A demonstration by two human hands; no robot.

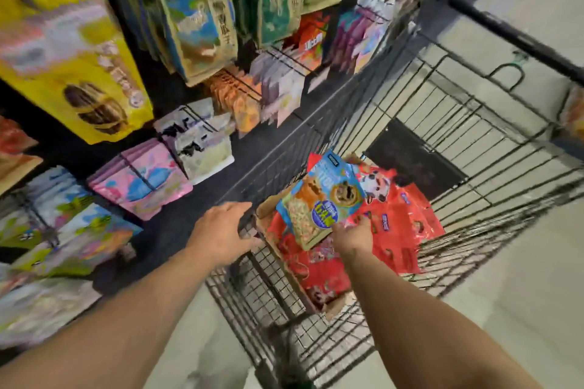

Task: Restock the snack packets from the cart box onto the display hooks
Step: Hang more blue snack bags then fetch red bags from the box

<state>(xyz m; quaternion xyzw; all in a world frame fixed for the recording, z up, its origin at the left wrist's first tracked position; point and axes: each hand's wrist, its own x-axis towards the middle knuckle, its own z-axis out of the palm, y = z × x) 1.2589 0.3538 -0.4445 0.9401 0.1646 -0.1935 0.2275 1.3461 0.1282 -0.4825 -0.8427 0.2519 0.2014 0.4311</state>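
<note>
My right hand (pixel 355 235) pinches the lower edge of a blue snack packet (pixel 322 199) and holds it tilted above the cardboard box (pixel 335 309) in the cart. The box holds several red snack packets (pixel 395 230). My left hand (pixel 221 230) rests on the cart's near left rim with its fingers spread and relaxed, holding nothing. The display hooks (pixel 139 174) on the left carry pink, white and yellow packets.
The black wire cart (pixel 458 123) fills the middle and right, its handle bar at the upper right. A dark display wall with hanging packets (pixel 196 25) runs along the left. Pale floor lies below and to the right of the cart.
</note>
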